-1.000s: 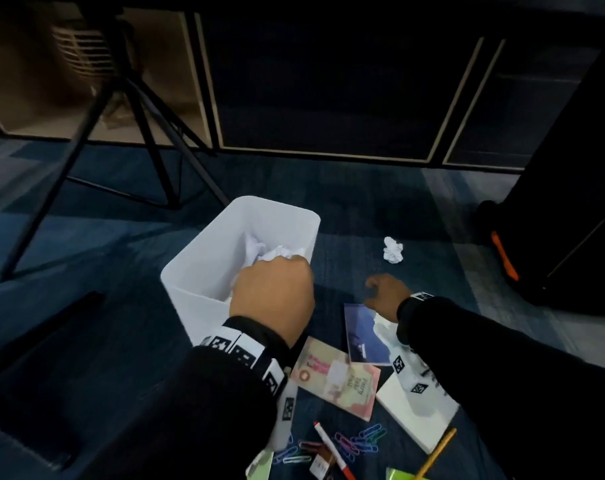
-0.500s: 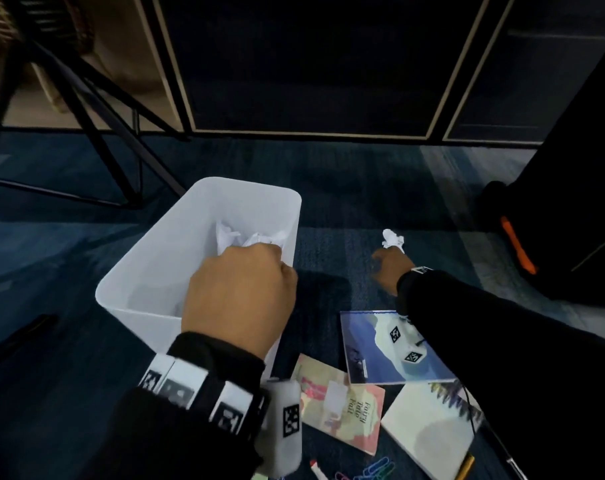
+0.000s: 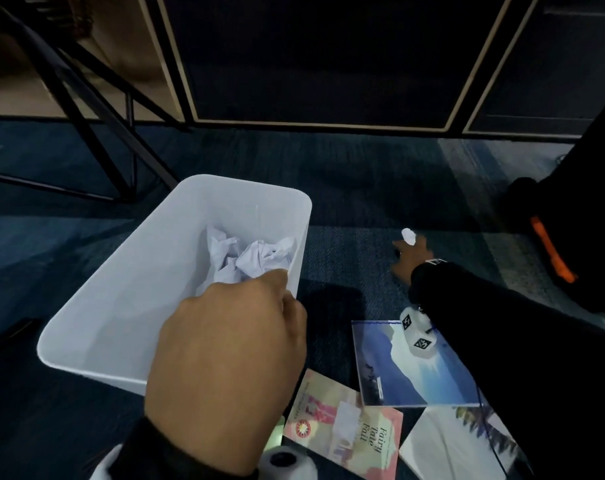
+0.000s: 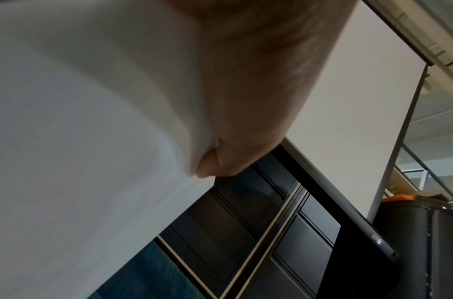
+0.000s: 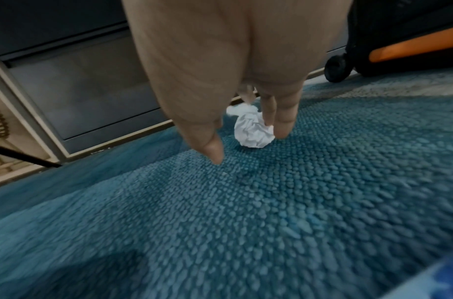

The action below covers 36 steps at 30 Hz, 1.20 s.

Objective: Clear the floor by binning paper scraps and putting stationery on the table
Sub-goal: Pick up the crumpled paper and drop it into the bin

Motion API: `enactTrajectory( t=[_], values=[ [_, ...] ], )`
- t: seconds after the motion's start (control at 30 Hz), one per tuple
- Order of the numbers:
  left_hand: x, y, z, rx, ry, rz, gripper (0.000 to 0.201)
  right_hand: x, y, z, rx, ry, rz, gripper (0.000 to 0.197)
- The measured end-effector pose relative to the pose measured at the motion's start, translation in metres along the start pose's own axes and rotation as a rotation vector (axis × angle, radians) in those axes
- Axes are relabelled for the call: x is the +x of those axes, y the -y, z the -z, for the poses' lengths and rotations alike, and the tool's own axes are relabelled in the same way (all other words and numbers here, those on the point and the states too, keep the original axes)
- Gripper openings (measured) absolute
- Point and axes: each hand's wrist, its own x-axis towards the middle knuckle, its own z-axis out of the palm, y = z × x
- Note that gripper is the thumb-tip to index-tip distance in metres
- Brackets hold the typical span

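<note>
A white plastic bin [image 3: 121, 306] stands on the blue carpet with crumpled paper [image 3: 256, 258] inside it. My left hand [image 3: 232, 351] curls over the bin's near right rim; in the left wrist view its thumb [image 4: 212, 163] presses against the white bin wall [image 4: 79, 141]. A small crumpled paper ball [image 3: 408, 236] lies on the carpet to the right of the bin. My right hand [image 3: 410, 258] reaches out to it. In the right wrist view the straight fingertips [image 5: 281, 131] touch the paper ball [image 5: 253, 129], with the thumb held apart on the left.
A blue picture booklet [image 3: 408, 368], a pink "Fairy Tale" booklet [image 3: 342, 427] and a white notebook [image 3: 450, 445] lie on the carpet near me. Black tripod legs [image 3: 97, 109] stand at the back left. Dark cabinets [image 3: 311, 64] line the back. A black and orange case [image 3: 550, 251] sits at the right.
My right hand has moved forward from beside the blue booklet to the paper ball. My left hand has stayed at the bin's rim. The view has come closer to the bin.
</note>
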Motion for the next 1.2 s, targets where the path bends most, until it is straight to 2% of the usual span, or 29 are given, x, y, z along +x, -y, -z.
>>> enactTrajectory(
  t=[0.17, 0.43, 0.57, 0.63, 0.73, 0.83, 0.87, 0.93, 1.0, 1.03, 1.1, 1.2],
  values=[
    [-0.001, -0.001, 0.000, -0.031, 0.034, 0.017, 0.026, 0.004, -0.009, -0.003, -0.087, 0.054, -0.037, 0.071],
    [0.003, 0.003, 0.002, -0.048, -0.004, -0.001, 0.026, -0.015, 0.004, 0.001, -0.153, -0.050, 0.052, 0.036],
    [0.003, 0.002, -0.001, -0.023, -0.054, -0.014, 0.025, -0.045, 0.025, 0.014, -0.006, -0.134, 0.172, 0.032],
    [0.002, 0.000, -0.004, -0.036, -0.068, -0.017, 0.022, -0.073, 0.044, 0.036, 0.208, -0.188, 0.272, 0.024],
    [-0.002, -0.001, -0.002, -0.043, -0.067, -0.021, 0.020, -0.132, 0.077, 0.096, 0.567, -0.331, 0.444, 0.020],
    [-0.005, 0.000, -0.001, -0.074, -0.063, -0.039, 0.018, -0.212, 0.121, 0.162, 0.759, -0.536, 0.655, 0.023],
    [-0.004, 0.000, -0.002, -0.086, -0.053, -0.045, 0.018, -0.237, 0.135, 0.177, 0.786, -0.543, 0.742, 0.023],
    [-0.004, 0.000, -0.003, -0.101, -0.022, -0.048, 0.021, -0.273, 0.160, 0.189, 0.707, -0.364, 0.881, 0.022],
    [-0.007, 0.001, -0.004, -0.132, 0.000, -0.036, 0.024, -0.294, 0.178, 0.186, 0.468, -0.119, 0.921, 0.023],
    [-0.009, 0.002, -0.003, -0.143, 0.006, -0.030, 0.026, -0.299, 0.181, 0.180, 0.383, -0.079, 0.925, 0.026],
    [-0.020, 0.006, 0.000, -0.146, -0.004, -0.044, 0.029, -0.307, 0.182, 0.167, 0.339, -0.118, 0.913, 0.027],
    [-0.047, 0.015, 0.007, -0.114, -0.043, -0.087, 0.027, -0.322, 0.170, 0.156, 0.409, -0.201, 0.864, 0.023]
  ],
)
